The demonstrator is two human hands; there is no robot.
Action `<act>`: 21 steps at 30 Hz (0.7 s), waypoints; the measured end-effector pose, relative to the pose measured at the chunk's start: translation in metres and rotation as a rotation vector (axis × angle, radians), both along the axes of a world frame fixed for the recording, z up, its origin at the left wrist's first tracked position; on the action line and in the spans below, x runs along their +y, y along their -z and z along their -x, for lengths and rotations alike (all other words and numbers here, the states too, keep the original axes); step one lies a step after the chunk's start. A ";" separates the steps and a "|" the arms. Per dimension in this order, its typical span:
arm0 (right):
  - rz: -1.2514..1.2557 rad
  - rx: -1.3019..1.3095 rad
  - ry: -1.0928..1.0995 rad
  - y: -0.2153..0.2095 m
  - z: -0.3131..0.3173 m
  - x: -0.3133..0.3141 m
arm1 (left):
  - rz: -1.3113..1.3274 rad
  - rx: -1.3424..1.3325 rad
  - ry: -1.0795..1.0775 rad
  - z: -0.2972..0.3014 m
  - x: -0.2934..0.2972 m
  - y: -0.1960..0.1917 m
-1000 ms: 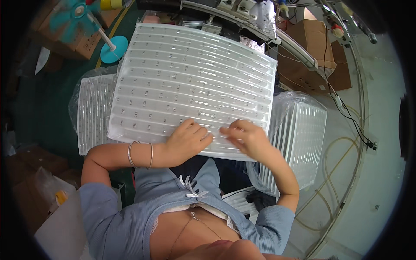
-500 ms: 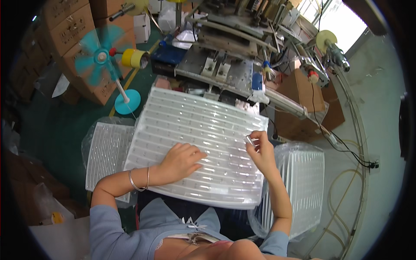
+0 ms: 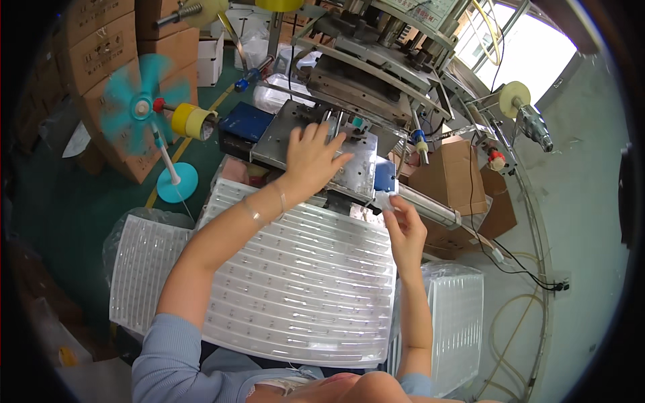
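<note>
My left hand (image 3: 313, 160) reaches over the machine's metal bed plate (image 3: 274, 140), fingers spread, its tips beside the small upright metal pins and fixture at the plate's middle. Whether a fingertip touches them I cannot tell. My right hand (image 3: 406, 232) is closed in a pinch at the plate's right front corner, against a whitish, cloth-like scrap (image 3: 383, 201) below a blue square pad (image 3: 385, 175). What lies between those fingertips is hidden. Below both hands, a large white tray (image 3: 295, 282) holds rows of small clear pieces, and my left forearm crosses over it.
The press frame (image 3: 363, 87) stands over the bed plate's far side. More trays lie at left (image 3: 144, 269) and right (image 3: 457, 322). A turquoise fan (image 3: 142, 107) spins at left before stacked cartons (image 3: 104, 50). An open carton (image 3: 450, 178) stands right of the machine.
My left hand has moved from the tray up over the bed plate. My right hand, earlier pinching a small clear piece above the tray, is now at the whitish scrap. The view has shifted toward the machine.
</note>
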State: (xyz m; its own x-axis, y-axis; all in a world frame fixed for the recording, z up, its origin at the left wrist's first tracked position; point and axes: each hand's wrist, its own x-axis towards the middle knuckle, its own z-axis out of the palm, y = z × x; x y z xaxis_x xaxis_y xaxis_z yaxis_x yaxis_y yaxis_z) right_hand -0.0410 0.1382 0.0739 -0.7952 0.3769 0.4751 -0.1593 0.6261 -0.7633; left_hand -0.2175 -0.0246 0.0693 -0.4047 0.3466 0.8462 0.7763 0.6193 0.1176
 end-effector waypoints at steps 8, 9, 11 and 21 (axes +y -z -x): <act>-0.433 0.300 0.085 -0.014 0.097 -0.015 | -0.097 0.001 0.179 -0.018 -0.012 -0.006; -0.522 0.314 0.104 -0.013 0.109 -0.017 | -0.087 -0.073 0.242 -0.027 -0.025 -0.003; -0.669 0.240 0.150 -0.010 0.127 -0.019 | -0.070 -0.226 0.360 -0.048 -0.054 0.003; -0.497 0.315 0.132 -0.004 0.120 -0.001 | 0.168 -0.683 0.874 -0.152 -0.095 0.032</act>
